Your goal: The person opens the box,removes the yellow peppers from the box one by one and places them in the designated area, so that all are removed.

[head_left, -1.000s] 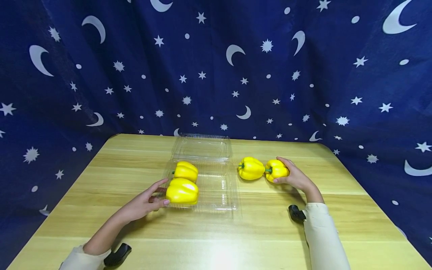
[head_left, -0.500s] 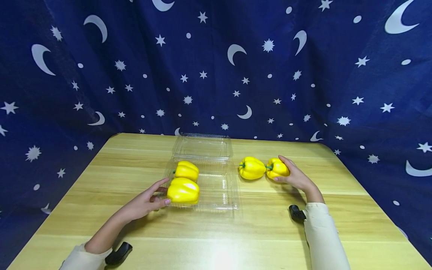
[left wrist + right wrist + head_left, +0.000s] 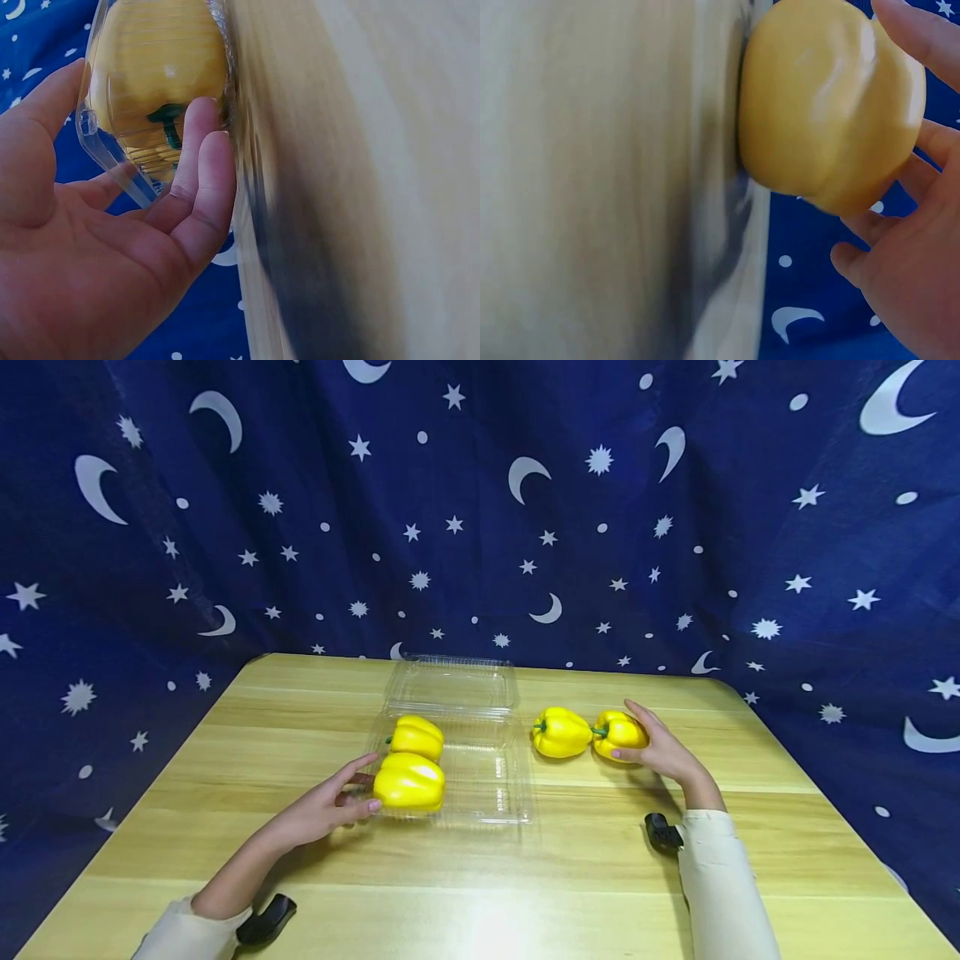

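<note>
My left hand rests at the left edge of a clear plastic clamshell box. In the left wrist view its thumb and fingertips touch the box's wall, with a yellow bell pepper behind the plastic. Two yellow bell peppers lie in the box's left half, a near one and a far one. On the table to the right, my right hand has its thumb and fingers loosely spread around a bell pepper. Its stem reaches toward another yellow bell pepper just left of it.
The box's lid lies folded back toward the table's far edge. Beneath everything is a pale wooden table. A dark blue curtain with moons and stars hangs behind it.
The right hand's fingers and thumb have eased slightly outward, to the right, around the bell pepper. The left hand and the peppers stay in place; the whole head view has shifted a little.
</note>
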Motion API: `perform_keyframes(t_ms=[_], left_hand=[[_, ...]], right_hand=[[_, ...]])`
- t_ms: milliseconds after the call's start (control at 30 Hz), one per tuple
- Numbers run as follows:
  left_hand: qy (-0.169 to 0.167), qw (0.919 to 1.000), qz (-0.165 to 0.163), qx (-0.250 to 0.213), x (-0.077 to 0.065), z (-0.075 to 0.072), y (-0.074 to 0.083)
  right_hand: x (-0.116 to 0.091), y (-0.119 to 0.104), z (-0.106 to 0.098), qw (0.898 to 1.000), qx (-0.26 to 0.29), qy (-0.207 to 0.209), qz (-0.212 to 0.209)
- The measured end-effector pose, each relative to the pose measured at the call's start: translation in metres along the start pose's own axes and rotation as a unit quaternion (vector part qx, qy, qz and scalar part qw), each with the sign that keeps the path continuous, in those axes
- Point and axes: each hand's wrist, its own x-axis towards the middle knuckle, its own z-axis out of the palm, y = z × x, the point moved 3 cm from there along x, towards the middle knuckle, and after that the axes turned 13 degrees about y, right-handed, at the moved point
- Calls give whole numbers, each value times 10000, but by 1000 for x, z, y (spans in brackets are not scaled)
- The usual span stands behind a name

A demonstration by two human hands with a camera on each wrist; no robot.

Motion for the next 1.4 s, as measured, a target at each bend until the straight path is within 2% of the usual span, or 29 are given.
perform_keyframes(t_ms=[400, 667, 1033, 1400], left_hand=[[-44, 9999, 101, -51, 1, 0, 0], [-43, 10000, 41, -44, 2, 1, -1], [-3, 10000, 53, 2, 2, 1, -1], [-41, 9999, 138, -9, 1, 0, -2]], right_hand=[[-1, -22, -6, 9994, -165, 213, -202], [-2, -37, 0, 9974, -355, 365, -512], [0, -65, 22, 9955, -122, 239, -904], [-10, -110, 65, 9925, -91, 6, -1218]])
